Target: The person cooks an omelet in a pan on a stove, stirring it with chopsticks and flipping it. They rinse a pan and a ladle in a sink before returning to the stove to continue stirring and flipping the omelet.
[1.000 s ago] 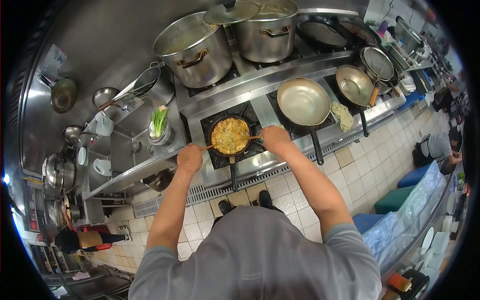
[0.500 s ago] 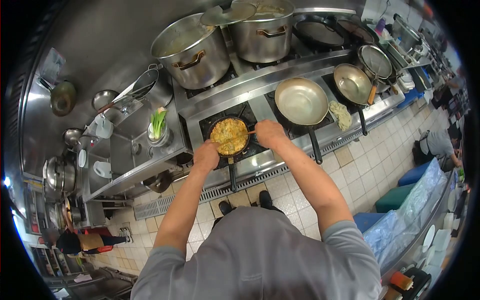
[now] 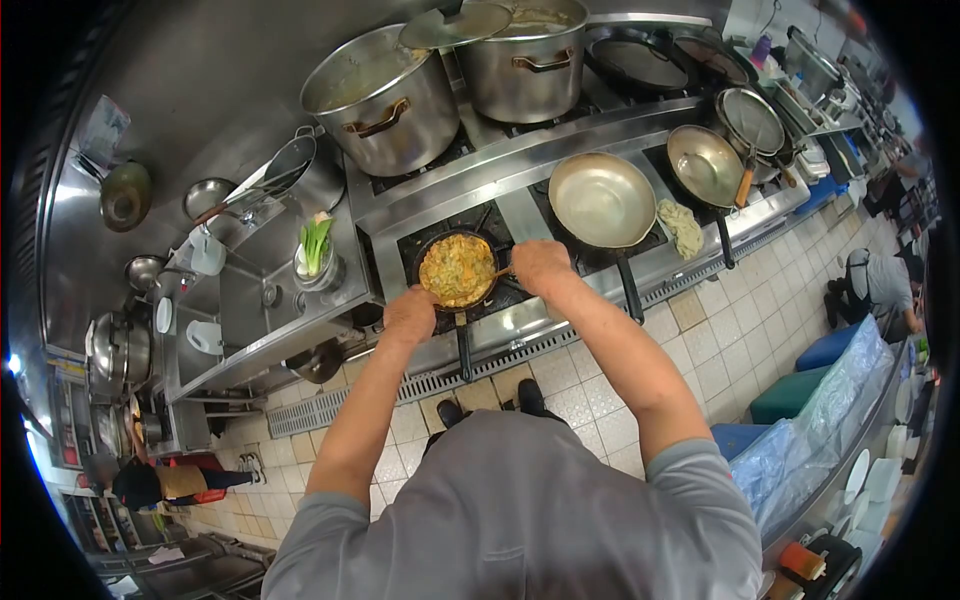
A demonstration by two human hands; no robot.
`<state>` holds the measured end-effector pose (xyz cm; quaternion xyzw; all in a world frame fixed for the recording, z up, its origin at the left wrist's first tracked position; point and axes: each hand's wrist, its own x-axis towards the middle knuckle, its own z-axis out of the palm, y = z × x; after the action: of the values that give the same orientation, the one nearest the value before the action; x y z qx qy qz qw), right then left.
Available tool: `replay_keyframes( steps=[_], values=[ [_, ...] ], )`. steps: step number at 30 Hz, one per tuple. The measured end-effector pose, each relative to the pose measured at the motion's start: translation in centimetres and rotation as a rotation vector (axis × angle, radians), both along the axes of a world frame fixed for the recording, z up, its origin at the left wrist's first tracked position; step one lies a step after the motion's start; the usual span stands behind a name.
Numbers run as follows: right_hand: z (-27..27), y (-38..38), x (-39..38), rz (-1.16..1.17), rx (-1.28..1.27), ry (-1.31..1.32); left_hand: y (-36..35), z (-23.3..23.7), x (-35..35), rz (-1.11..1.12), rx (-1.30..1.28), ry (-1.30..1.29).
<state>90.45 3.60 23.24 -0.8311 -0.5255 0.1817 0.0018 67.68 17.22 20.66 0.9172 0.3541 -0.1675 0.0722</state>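
A round, chunky, yellow egg mixture [image 3: 457, 268] fills a small black frying pan [image 3: 463, 305] on the front left burner. Its long black handle points toward me. My right hand [image 3: 541, 268] is closed around a thin wooden stick-like utensil [image 3: 504, 271] at the pan's right rim; the utensil's far end cannot be made out. My left hand [image 3: 409, 314] is closed at the pan's lower left edge, and what its fingers hold is hidden. Right of my right hand stands a wide pale frying pan [image 3: 602, 201].
Two large stockpots [image 3: 383, 105] stand behind the burners. A wok [image 3: 704, 165] and a crumpled cloth [image 3: 681, 228] are at right. Green onions [image 3: 315, 243] stand in a container by the sink [image 3: 246, 300]. Other people [image 3: 881, 283] are at far right and far left.
The wooden utensil reached over the egg mixture before; now only a short piece shows at the right rim. The egg surface looks chunkier. My hands have barely shifted.
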Motion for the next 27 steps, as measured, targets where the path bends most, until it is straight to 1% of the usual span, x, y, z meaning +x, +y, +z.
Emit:
replay_keyframes(
  steps=[4, 6, 7, 8, 10, 12, 14, 15, 17, 19, 20, 21, 22, 23, 26, 27],
  values=[
    [1.7, -0.5, -0.3, 0.049, 0.051, -0.04, 1.5, 1.2, -1.5, -0.036, -0.01, -0.057],
    [1.3, -0.6, -0.8, 0.066, 0.062, -0.041, 1.9, 0.8, -2.1, 0.031, -0.05, -0.099],
    [0.6, -0.4, -1.4, 0.086, 0.042, -0.033, 1.6, 0.1, -2.2, 0.035, -0.055, -0.095],
    [0.2, -0.1, -1.7, 0.104, 0.027, -0.027, 1.3, -0.6, -1.8, 0.012, -0.022, -0.032],
    [0.4, 0.1, -1.4, 0.079, 0.019, -0.038, 0.7, 0.0, -0.9, 0.0, 0.027, 0.046],
    [0.6, -0.3, -1.1, 0.061, 0.001, -0.047, 1.2, 0.6, -1.4, -0.023, 0.01, 0.035],
    [1.2, -0.6, -0.7, 0.079, 0.037, -0.048, 2.3, 1.4, -2.7, -0.047, -0.001, 0.026],
    [1.5, -0.5, -0.8, 0.079, 0.039, -0.048, 3.1, 1.9, -3.4, -0.007, -0.037, -0.013],
    [1.7, -0.6, -1.9, 0.071, 0.141, -0.016, 3.6, 1.9, -3.8, 0.033, -0.076, -0.05],
    [-1.3, 0.8, -3.8, 0.116, 0.134, -0.02, 3.9, 1.6, -3.8, 0.012, 0.046, -0.1],
    [-2.4, 1.5, -4.3, 0.161, 0.133, -0.033, 4.1, 1.2, -3.6, 0.015, 0.05, -0.102],
    [-2.6, 1.5, -4.5, 0.162, 0.138, -0.036, 4.1, 0.9, -3.0, 0.023, 0.068, 0.015],
    [-2.9, 1.2, -4.5, 0.128, 0.084, 0.018, 4.2, 0.7, -2.7, 0.029, 0.085, 0.133],
    [-3.3, 1.0, -4.5, 0.092, 0.028, 0.074, 4.5, 0.6, -2.9, 0.029, 0.086, 0.132],
    [-1.6, -0.5, -3.4, 0.092, 0.056, 0.049, 4.2, 2.7, -3.5, 0.04, 0.076, 0.136],
    [-1.9, -0.5, -3.5, 0.093, 0.055, 0.048, 4.1, 3.3, -3.7, 0.052, 0.088, 0.101]
  ],
)
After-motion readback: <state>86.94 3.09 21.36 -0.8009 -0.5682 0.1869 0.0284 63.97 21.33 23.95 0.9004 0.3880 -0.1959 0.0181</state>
